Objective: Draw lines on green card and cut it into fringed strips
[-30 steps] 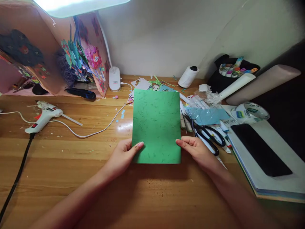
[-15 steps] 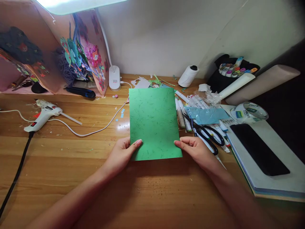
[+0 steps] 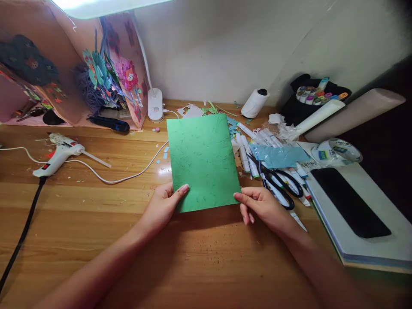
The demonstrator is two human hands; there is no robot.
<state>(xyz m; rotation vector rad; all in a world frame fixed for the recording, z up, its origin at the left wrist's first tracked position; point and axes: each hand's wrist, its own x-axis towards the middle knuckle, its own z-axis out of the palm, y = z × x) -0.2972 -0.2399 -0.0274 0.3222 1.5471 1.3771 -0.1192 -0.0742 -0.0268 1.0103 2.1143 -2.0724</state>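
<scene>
A green sheet of paper (image 3: 202, 159) with dark flecks is held up over the wooden table, tilted slightly counter-clockwise. My left hand (image 3: 164, 204) pinches its lower left edge, thumb on top and the fingers hidden behind. At the lower right corner my right hand (image 3: 259, 204) grips the sheet between thumb and forefinger, with other fingertips showing below the edge. Black-handled scissors (image 3: 285, 184) lie just right of my right hand, on top of several white markers (image 3: 243, 154).
A white glue gun (image 3: 59, 154) with cables lies at left. A utility knife (image 3: 109, 123) sits by the pink box. Thread (image 3: 255, 103) and paper scraps (image 3: 193, 110) are at the back. At right, a phone (image 3: 350, 201) and tape (image 3: 336, 151) rest on stacked paper (image 3: 380, 249).
The green sheet has shifted slightly left and turned a little counter-clockwise. The lower fingers of my right hand now show below its corner.
</scene>
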